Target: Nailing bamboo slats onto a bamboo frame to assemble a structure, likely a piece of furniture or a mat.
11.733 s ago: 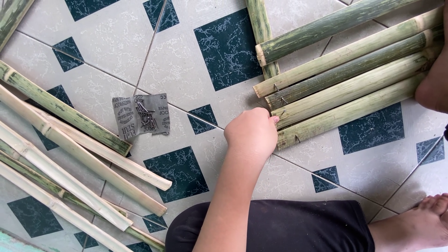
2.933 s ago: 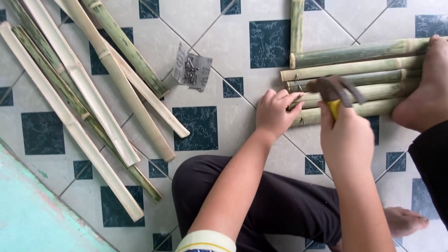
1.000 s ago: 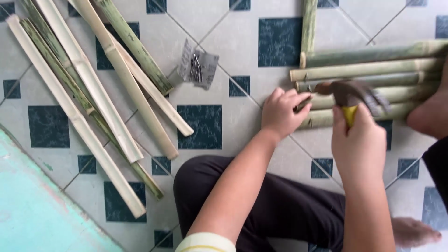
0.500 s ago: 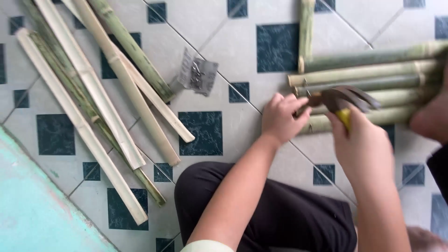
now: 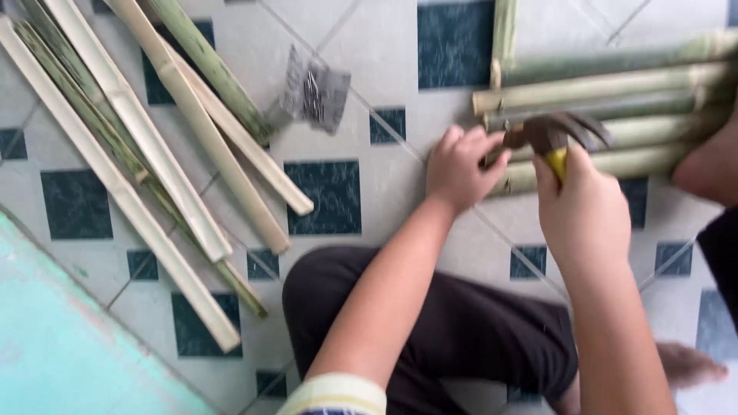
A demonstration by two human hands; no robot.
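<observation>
On the floor, upper right: row of bamboo slats (image 5: pixel 607 115) side by side, crossing an upright slat (image 5: pixel 503 34) at the top edge.
Right hand (image 5: pixel 584 211): grip clamped on the yellow handle of a hammer (image 5: pixel 555 138), head over the slat ends.
Left hand (image 5: pixel 460 170): fingertips pinched together at the slat ends, probably on a nail; too blurred to tell.
Hammer: likely head-heavy, stiff; best held low on the handle.
Slats: likely light, rigid, smooth-skinned, prone to splitting near the ends.
Left side of floor: loose slats (image 5: pixel 138 154); paper scrap with nails (image 5: pixel 314 92).
</observation>
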